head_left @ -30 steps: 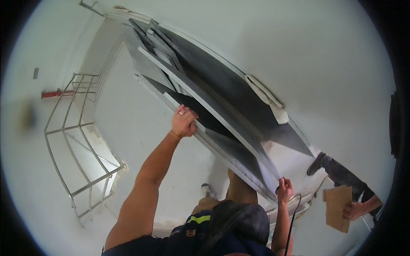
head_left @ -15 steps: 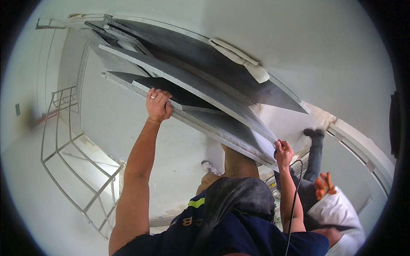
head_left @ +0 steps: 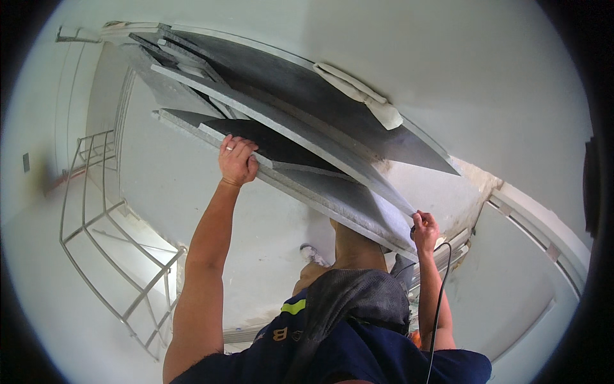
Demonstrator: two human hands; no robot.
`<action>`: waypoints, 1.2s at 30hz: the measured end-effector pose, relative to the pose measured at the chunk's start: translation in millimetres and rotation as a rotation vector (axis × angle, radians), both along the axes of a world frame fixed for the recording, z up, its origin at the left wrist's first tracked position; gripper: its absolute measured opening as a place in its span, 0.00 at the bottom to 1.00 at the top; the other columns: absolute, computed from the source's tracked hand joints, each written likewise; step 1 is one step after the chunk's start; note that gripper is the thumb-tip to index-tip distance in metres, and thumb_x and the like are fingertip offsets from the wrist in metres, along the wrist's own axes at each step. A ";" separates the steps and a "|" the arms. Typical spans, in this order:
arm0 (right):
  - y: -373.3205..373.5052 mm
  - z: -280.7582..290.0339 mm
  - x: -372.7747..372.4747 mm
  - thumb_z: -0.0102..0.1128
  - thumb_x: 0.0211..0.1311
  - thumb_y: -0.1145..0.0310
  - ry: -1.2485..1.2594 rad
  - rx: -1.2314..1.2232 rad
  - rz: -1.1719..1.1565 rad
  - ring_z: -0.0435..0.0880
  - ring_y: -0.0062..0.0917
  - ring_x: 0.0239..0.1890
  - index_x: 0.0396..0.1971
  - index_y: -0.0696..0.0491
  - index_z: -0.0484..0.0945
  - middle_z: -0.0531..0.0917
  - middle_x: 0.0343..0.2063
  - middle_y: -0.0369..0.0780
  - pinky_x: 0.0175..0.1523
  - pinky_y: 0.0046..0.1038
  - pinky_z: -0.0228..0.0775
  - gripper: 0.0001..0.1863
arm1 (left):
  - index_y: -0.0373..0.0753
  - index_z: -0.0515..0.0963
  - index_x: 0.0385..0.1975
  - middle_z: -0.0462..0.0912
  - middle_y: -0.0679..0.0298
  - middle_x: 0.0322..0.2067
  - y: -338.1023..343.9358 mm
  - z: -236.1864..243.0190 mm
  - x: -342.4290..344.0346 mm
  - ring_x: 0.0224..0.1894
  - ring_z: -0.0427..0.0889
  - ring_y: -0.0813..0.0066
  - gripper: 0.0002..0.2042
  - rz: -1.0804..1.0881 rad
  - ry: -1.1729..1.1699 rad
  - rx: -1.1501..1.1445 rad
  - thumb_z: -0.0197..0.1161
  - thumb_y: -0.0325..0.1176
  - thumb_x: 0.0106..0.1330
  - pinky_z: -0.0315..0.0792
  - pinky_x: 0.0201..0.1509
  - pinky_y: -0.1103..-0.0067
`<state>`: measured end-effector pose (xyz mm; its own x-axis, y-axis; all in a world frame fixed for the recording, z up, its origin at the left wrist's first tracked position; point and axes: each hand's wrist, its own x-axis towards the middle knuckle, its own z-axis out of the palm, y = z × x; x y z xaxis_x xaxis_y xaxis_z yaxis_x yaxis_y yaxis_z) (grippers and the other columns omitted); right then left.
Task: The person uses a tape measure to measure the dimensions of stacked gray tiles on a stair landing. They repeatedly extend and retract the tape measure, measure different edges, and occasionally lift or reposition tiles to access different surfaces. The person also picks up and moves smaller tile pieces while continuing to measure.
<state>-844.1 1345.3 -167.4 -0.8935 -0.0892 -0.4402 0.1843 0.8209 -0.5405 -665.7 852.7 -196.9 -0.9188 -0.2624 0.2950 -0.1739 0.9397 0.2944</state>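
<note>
Several long dark grey stone slabs stand on edge, leaning toward the wall. My left hand (head_left: 238, 159) is closed over the top edge of the front slab (head_left: 307, 197), fingers on its inner side next to a shorter black slab (head_left: 272, 146). At the right end of the long middle slab (head_left: 281, 121), my right hand (head_left: 425, 232) is closed on its corner. A small dark thing shows at those fingers; I cannot make out its kind. Open gaps separate the middle slab from those in front and behind.
The back slab (head_left: 377, 137) rests against the wall, with a folded pale cloth (head_left: 361, 95) over its top. A metal tube frame (head_left: 121, 221) stands at left. A black cable (head_left: 441, 291) runs along my right arm. A shoe (head_left: 313, 254) shows below the slabs.
The other person at the right, with orange gloves, has moved mostly out of sight behind my right arm. The middle slab has shifted slightly; both my hands stay at nearly the same spots.
</note>
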 end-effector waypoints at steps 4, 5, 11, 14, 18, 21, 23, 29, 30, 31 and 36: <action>1.8 -4.3 -7.7 0.63 0.56 0.64 -0.155 -0.091 -0.175 0.70 0.15 0.20 0.36 0.59 0.81 0.77 0.18 0.35 0.26 0.21 0.64 0.14 | 0.43 0.77 0.29 0.78 0.67 0.34 -0.6 0.7 2.6 0.43 0.75 0.66 0.12 0.002 -0.014 -0.015 0.55 0.29 0.40 0.60 0.61 0.64; 0.4 -6.8 -10.4 0.63 0.57 0.64 -0.129 -0.090 -0.175 0.69 0.14 0.17 0.36 0.60 0.80 0.75 0.17 0.33 0.22 0.20 0.62 0.14 | 0.43 0.77 0.29 0.78 0.67 0.34 -0.8 1.1 3.4 0.43 0.75 0.66 0.12 0.012 -0.024 -0.009 0.55 0.29 0.40 0.60 0.61 0.64; 3.1 -11.9 -25.6 0.62 0.57 0.63 -0.147 -0.184 -0.248 0.69 0.14 0.18 0.38 0.60 0.79 0.74 0.19 0.33 0.22 0.20 0.61 0.15 | 0.45 0.77 0.29 0.78 0.67 0.34 -2.0 -0.5 8.2 0.44 0.75 0.67 0.13 -0.002 -0.049 0.031 0.56 0.30 0.39 0.59 0.61 0.64; 6.0 -17.9 -32.0 0.61 0.59 0.60 -0.103 -0.131 -0.214 0.70 0.16 0.25 0.38 0.60 0.79 0.75 0.22 0.33 0.30 0.21 0.63 0.17 | 0.45 0.77 0.29 0.78 0.68 0.33 -2.8 -1.3 11.8 0.44 0.75 0.67 0.13 -0.001 -0.044 0.029 0.56 0.30 0.39 0.59 0.61 0.64; 7.8 -22.0 -39.9 0.61 0.60 0.58 -0.115 -0.179 -0.221 0.71 0.17 0.31 0.39 0.60 0.79 0.77 0.27 0.33 0.38 0.22 0.64 0.19 | 0.46 0.77 0.29 0.78 0.69 0.33 -2.9 -1.7 14.5 0.44 0.75 0.67 0.13 0.004 -0.046 0.029 0.57 0.30 0.39 0.60 0.61 0.64; 0.4 -21.8 -47.0 0.60 0.61 0.59 -0.069 -0.175 -0.214 0.70 0.17 0.29 0.40 0.61 0.79 0.76 0.26 0.34 0.37 0.22 0.63 0.18 | 0.46 0.77 0.29 0.78 0.68 0.33 -3.1 -0.8 16.5 0.44 0.75 0.67 0.13 0.011 -0.037 0.042 0.57 0.30 0.39 0.60 0.61 0.64; -4.5 -19.1 -51.1 0.59 0.62 0.60 -0.042 -0.171 -0.245 0.69 0.17 0.28 0.40 0.62 0.78 0.76 0.25 0.34 0.35 0.23 0.62 0.18 | 0.46 0.77 0.29 0.78 0.68 0.33 -3.1 -0.5 17.9 0.44 0.75 0.67 0.13 0.010 -0.026 0.043 0.58 0.30 0.39 0.60 0.61 0.64; -0.1 -23.3 -53.9 0.58 0.59 0.65 0.007 -0.169 -0.171 0.76 0.24 0.32 0.47 0.63 0.76 0.80 0.29 0.40 0.41 0.25 0.66 0.20 | 0.45 0.77 0.29 0.77 0.67 0.32 -2.9 -0.3 20.0 0.43 0.75 0.66 0.13 0.018 -0.018 0.052 0.58 0.30 0.40 0.61 0.61 0.65; 2.3 -25.9 -47.5 0.58 0.58 0.65 -0.007 -0.154 -0.204 0.77 0.25 0.35 0.47 0.63 0.76 0.81 0.32 0.42 0.44 0.26 0.67 0.20 | 0.45 0.77 0.29 0.77 0.67 0.32 -2.8 0.0 20.3 0.43 0.75 0.66 0.12 0.015 -0.018 0.056 0.58 0.30 0.40 0.61 0.61 0.66; 2.0 -30.4 -37.8 0.58 0.57 0.66 0.026 -0.135 -0.225 0.79 0.27 0.38 0.47 0.63 0.76 0.82 0.35 0.44 0.47 0.27 0.67 0.21 | 0.45 0.78 0.29 0.77 0.67 0.32 -3.0 0.3 20.4 0.43 0.75 0.66 0.12 0.010 -0.019 0.061 0.58 0.30 0.40 0.61 0.61 0.66; -4.0 -8.1 7.5 0.64 0.52 0.64 -0.198 0.075 0.153 0.83 0.32 0.38 0.44 0.61 0.78 0.83 0.38 0.48 0.45 0.31 0.72 0.21 | 0.44 0.78 0.29 0.77 0.67 0.32 -5.0 1.4 22.3 0.43 0.74 0.66 0.11 -0.021 -0.017 0.033 0.58 0.32 0.42 0.60 0.61 0.67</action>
<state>-836.6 1341.2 -175.4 -0.7679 -0.1770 -0.6157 0.1515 0.8836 -0.4430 -643.4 847.7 -195.5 -0.9291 -0.2524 0.2704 -0.1597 0.9330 0.3224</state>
